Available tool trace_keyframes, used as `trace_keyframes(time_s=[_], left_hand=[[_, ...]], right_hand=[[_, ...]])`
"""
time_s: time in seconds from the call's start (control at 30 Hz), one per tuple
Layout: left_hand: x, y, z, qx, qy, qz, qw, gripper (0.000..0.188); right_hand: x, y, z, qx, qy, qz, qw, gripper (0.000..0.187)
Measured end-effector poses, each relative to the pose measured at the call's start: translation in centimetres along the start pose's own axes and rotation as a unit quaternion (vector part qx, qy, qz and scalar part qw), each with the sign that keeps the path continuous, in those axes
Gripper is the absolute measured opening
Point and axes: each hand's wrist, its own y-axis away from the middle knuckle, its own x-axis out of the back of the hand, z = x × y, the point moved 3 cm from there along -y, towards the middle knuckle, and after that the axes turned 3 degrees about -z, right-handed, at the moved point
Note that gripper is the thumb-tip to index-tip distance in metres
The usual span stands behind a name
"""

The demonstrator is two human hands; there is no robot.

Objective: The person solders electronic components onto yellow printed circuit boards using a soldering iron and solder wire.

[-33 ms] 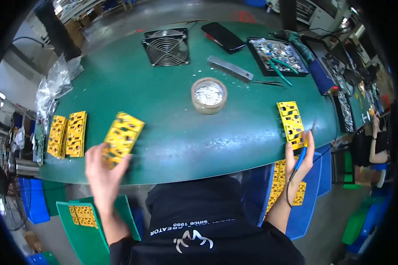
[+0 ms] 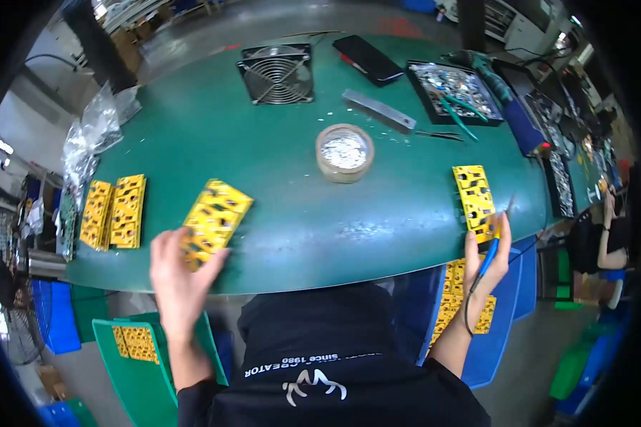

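My left hand (image 2: 180,281) grips the near end of a yellow circuit board (image 2: 219,212) between thumb and fingers, tilted over the left part of the green table. At the right, my right hand (image 2: 493,276) holds a blue-handled soldering iron (image 2: 488,257), its thin tip pointing away from me and a dark cable trailing along the wrist. Its fingertips also reach the near end of a second yellow circuit board (image 2: 473,191); whether they grip that board, I cannot tell. Two stacks of yellow boards (image 2: 127,212) stand left of my left hand.
A tape roll (image 2: 345,171) with silvery bits inside sits mid-table. Behind are a fan (image 2: 278,75), a black phone (image 2: 369,60), a metal bar (image 2: 379,109), tweezers (image 2: 439,134) and a parts tray (image 2: 426,103) with green-handled pliers (image 2: 457,117). Green (image 2: 107,356) and blue bins (image 2: 502,313) flank me.
My left hand and its board have moved slightly right. The whole view has shifted a little; my right hand keeps its place by the other board.
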Motion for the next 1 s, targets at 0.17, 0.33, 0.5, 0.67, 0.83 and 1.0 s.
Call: trace_keyframes(time_s=[0.17,0.33,0.5,0.67,0.83,1.0], left_hand=[[-2.3,1.0,3.9,-0.014,0.024,-0.064,0.998,0.065],[-2.6,1.8,6.1,-0.066,0.050,-0.125,0.989,0.068],[-2.8,1.8,6.3,-0.062,0.110,-0.103,0.987,0.037],[-3.8,0.8,5.3,-0.061,0.129,-0.065,0.988,0.013],[-4.5,1.1,5.9,-0.079,0.180,-0.061,0.979,0.007],[-4.4,1.7,6.9,-0.094,0.185,-0.084,0.975,0.007]], right_hand=[[-0.6,0.5,-2.8,0.048,-0.010,0.022,0.999,0.060],[-3.0,3.0,-7.8,0.098,-0.199,-0.051,0.974,0.059],[-5.8,4.6,-13.4,0.217,-0.211,-0.201,0.932,0.056],[-8.7,6.0,-17.3,0.265,-0.278,-0.265,0.884,0.053],[-9.6,6.8,-18.3,0.262,-0.297,-0.277,0.875,0.051],[-8.6,6.7,-17.6,0.267,-0.283,-0.275,0.879,0.048]])
